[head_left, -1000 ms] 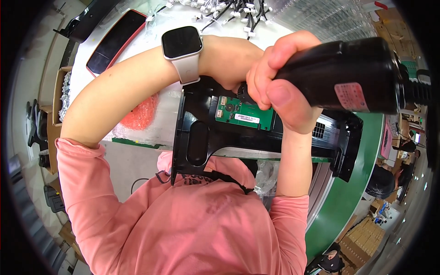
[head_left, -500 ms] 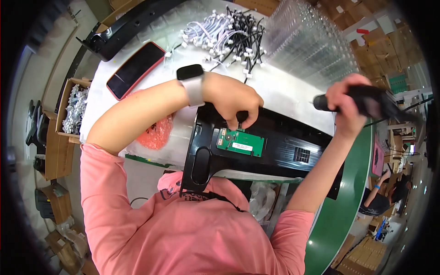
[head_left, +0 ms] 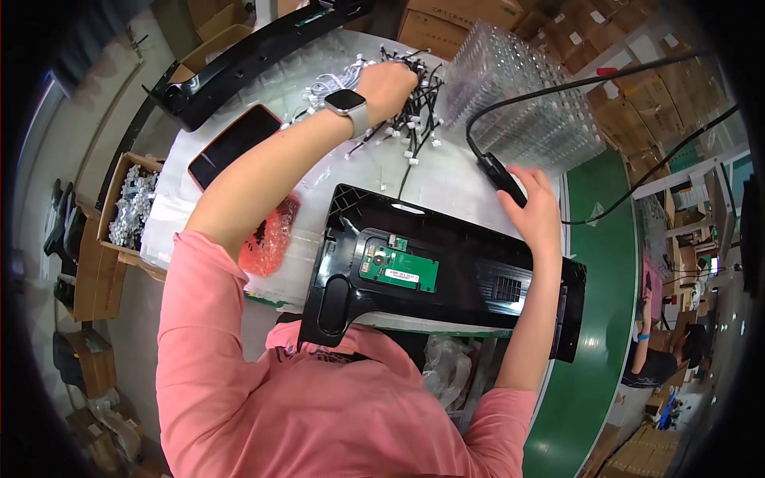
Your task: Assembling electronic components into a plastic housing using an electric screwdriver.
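My left hand (head_left: 388, 89), with a smartwatch (head_left: 346, 101) on its wrist, reaches into a pile of short black cables (head_left: 416, 119) with white connectors. Its fingers curl down among them, and the fingertips are hidden. White cables (head_left: 335, 84) lie just left of it. My right hand (head_left: 532, 209) curves round a black corded electric screwdriver (head_left: 496, 171), whose lower end disappears under the palm. In front of me lies a long black plastic housing (head_left: 462, 239). A green circuit board (head_left: 410, 271) sits in its recess, with a smaller green board (head_left: 397, 244) at its upper edge.
A stack of clear plastic trays (head_left: 526, 103) stands at the back right. A phone (head_left: 233, 143) and a red bubble-wrapped bundle (head_left: 273, 239) are under or beside my left forearm. Another black housing (head_left: 255, 64) lies far left. The screwdriver's cord (head_left: 574, 84) loops to the right.
My left hand has left the circuit board and moved up into the cable pile. My right hand has come left and down to the tabletop with the screwdriver, its cord end now pointing away from me.
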### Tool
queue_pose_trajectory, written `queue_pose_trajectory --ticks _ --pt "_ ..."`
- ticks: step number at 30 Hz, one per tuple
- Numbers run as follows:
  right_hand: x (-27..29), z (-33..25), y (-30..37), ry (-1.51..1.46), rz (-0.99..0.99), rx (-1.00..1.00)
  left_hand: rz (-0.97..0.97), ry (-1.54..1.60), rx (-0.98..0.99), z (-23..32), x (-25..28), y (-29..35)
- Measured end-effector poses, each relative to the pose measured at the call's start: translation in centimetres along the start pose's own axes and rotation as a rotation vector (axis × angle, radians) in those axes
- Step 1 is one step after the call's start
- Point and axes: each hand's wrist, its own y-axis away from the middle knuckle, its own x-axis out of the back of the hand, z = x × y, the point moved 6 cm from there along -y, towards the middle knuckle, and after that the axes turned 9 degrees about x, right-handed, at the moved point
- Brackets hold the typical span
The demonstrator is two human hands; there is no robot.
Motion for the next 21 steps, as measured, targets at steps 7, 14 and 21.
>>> queue_pose_trajectory --ticks 7,14,21 --pt "2.1 -3.6 2.2 -0.467 0.017 -0.159 0.391 0.266 -0.361 5.0 10.9 3.2" --pt "-0.6 -9.6 0.0 -1.531 0.010 -0.308 0.217 1.058 0.061 8.7 15.7 7.4" --pt "-1.2 -14.4 0.2 -2.184 -0.134 -0.347 0.287 1.182 0.103 10.0 15.4 8.4"
